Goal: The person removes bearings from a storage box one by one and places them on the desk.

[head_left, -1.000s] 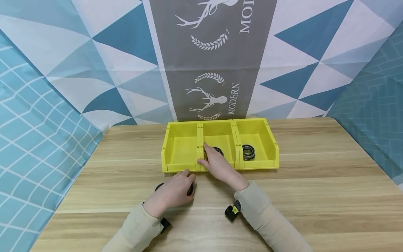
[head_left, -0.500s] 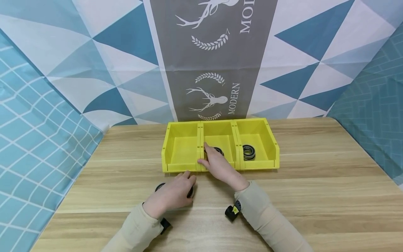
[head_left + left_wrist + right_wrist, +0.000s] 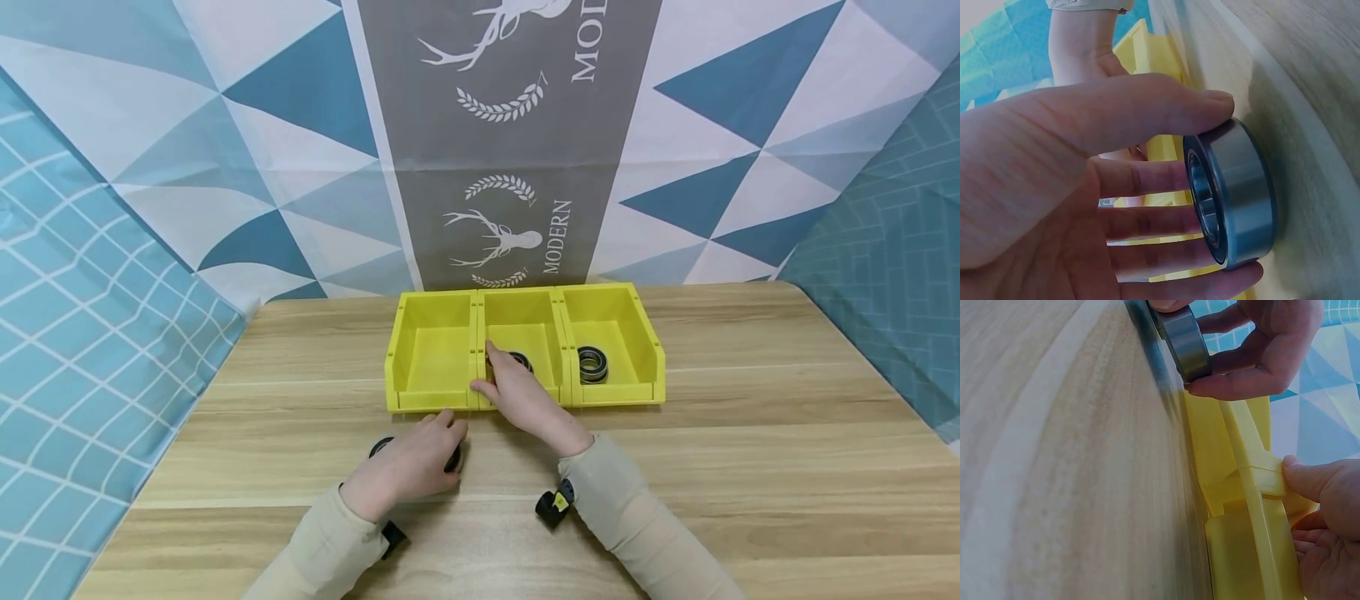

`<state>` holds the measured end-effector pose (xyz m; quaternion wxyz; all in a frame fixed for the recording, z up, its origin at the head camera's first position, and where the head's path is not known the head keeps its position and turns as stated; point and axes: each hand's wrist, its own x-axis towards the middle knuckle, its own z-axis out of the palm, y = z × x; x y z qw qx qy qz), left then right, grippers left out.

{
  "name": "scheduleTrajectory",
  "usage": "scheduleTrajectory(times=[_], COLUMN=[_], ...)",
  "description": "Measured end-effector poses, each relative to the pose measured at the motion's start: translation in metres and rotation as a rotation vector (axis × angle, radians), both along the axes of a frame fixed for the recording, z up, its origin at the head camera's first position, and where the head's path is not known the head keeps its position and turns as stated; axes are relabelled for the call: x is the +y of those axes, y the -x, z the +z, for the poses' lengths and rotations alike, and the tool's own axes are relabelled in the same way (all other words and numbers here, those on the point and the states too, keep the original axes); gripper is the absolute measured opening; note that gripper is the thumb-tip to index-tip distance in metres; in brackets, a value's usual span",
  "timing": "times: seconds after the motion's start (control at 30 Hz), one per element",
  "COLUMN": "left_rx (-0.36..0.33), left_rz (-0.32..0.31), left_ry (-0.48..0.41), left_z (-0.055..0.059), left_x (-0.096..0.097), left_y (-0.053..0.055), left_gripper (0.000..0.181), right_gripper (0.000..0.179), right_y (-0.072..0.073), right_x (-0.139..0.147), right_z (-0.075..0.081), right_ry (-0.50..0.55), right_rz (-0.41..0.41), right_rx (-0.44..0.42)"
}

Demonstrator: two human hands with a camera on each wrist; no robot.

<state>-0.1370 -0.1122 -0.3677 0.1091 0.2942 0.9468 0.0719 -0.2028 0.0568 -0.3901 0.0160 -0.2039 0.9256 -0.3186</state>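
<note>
My left hand (image 3: 408,462) grips a ball bearing (image 3: 1247,190) standing on its edge, close over the wooden table in front of the yellow bins. Its thumb lies on the near rim and its fingers reach round the far side. Beyond the hand's left edge in the head view shows a black ring (image 3: 380,445). My right hand (image 3: 521,396) reaches over the front of the middle yellow bin (image 3: 517,308). In the right wrist view its thumb presses the rim while the fingers curl inside, holding the bin wall. A bearing (image 3: 522,359) in that bin is partly hidden by this hand.
The left yellow bin (image 3: 438,354) and the right yellow bin (image 3: 618,333) adjoin the middle one. Bearings (image 3: 592,364) lie in the right bin's front left corner. Patterned cloth (image 3: 300,167) hangs behind the wooden table (image 3: 750,467).
</note>
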Motion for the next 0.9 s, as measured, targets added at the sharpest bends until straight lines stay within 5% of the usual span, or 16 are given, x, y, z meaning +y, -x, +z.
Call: scheduleTrajectory(times=[0.9], left_rx=[0.064], left_rz=[-0.036], left_ry=[0.009], left_z=[-0.0053], left_x=[0.0035], left_y=[-0.0038], left_gripper=[0.026], right_gripper=[0.070], right_y=[0.0006], right_x=[0.0000], right_z=[0.0006], right_ry=[0.007], right_rz=[0.002], right_rx=[-0.007])
